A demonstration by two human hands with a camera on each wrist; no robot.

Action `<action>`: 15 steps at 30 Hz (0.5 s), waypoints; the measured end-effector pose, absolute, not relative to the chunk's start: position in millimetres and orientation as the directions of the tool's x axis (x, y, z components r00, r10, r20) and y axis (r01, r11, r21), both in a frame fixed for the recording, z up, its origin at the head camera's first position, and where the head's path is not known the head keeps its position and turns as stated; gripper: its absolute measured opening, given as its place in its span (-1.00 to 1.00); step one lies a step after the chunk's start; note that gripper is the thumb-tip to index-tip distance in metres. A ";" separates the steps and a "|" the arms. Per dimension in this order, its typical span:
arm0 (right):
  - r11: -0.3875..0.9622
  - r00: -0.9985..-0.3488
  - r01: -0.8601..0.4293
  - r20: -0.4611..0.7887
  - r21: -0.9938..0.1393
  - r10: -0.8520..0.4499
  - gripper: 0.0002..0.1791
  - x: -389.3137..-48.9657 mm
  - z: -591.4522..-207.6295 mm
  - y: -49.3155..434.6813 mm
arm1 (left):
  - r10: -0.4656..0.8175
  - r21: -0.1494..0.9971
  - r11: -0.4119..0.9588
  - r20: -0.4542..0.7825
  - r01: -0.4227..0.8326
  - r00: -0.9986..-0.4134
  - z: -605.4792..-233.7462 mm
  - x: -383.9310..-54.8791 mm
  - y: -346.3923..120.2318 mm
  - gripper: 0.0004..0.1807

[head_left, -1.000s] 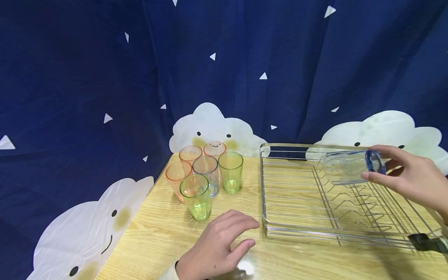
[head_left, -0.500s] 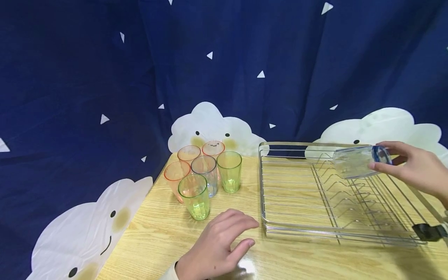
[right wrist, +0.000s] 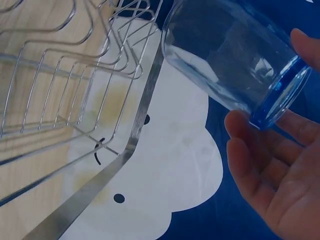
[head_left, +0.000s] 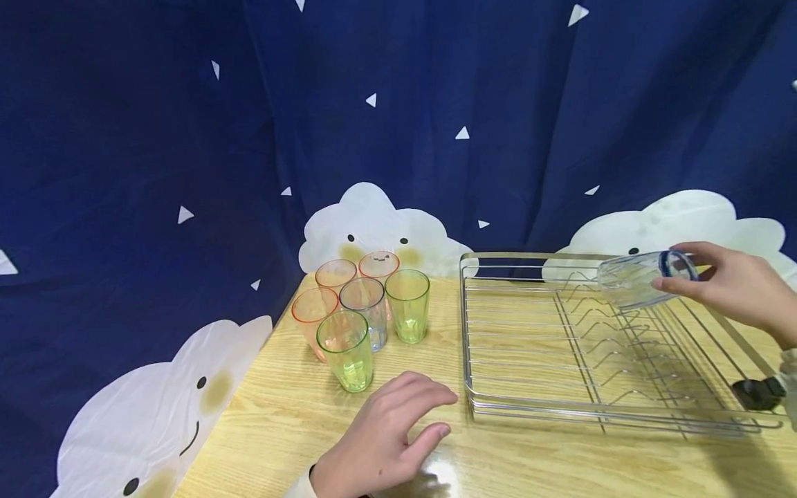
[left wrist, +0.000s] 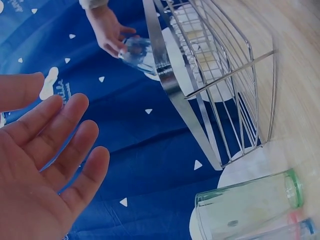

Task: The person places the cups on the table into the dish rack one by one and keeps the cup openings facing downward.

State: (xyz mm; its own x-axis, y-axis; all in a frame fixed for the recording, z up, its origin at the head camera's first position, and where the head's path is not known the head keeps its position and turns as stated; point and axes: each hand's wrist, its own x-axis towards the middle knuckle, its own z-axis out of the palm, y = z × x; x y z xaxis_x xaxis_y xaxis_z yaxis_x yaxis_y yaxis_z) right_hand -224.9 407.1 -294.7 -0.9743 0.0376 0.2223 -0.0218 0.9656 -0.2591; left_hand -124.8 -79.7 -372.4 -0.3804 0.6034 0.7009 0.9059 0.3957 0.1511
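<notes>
My right hand point(head_left: 741, 287) pinches a clear blue tumbler point(head_left: 629, 280) by its deeper-blue end, between thumb and fingers. The tumbler lies sideways in the air over the back right of a wire dish rack point(head_left: 529, 411), its other end toward the left. In the right wrist view, the tumbler point(right wrist: 225, 55) shows beside the rack's metal rim. My left hand point(head_left: 389, 432) holds nothing; its fingers are relaxed, low over the table just left of the rack's front corner. Nearest to it stands a green tumbler point(head_left: 349, 353). The left wrist view shows its open palm point(left wrist: 45, 160).
Behind the front green tumbler stand a blue tumbler point(head_left: 364, 297), another green one point(head_left: 409, 304) and three orange-red ones point(head_left: 311, 315), all upright. The rack has wavy wire dividers point(head_left: 623, 346) on its right side. A navy curtain point(head_left: 436, 124) closes off the back.
My right hand has shifted the sideways blue tumbler a little right and upward in the view, with its left end tilting lower. The left hand has stayed almost still.
</notes>
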 end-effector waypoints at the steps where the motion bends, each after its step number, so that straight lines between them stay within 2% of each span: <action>1: 0.968 -0.974 -0.021 0.222 -0.251 0.036 -0.08 -225.4 -295.3 407.7 | 0.605 0.156 0.397 0.697 0.905 -0.385 -372.6 -124.8 -79.9 -0.77; 15: 0.977 -0.972 -0.012 0.231 -0.213 0.038 -0.13 -231.3 -300.9 419.8 | 0.617 0.141 0.427 0.676 0.893 -0.402 -376.3 -124.9 -81.0 -0.78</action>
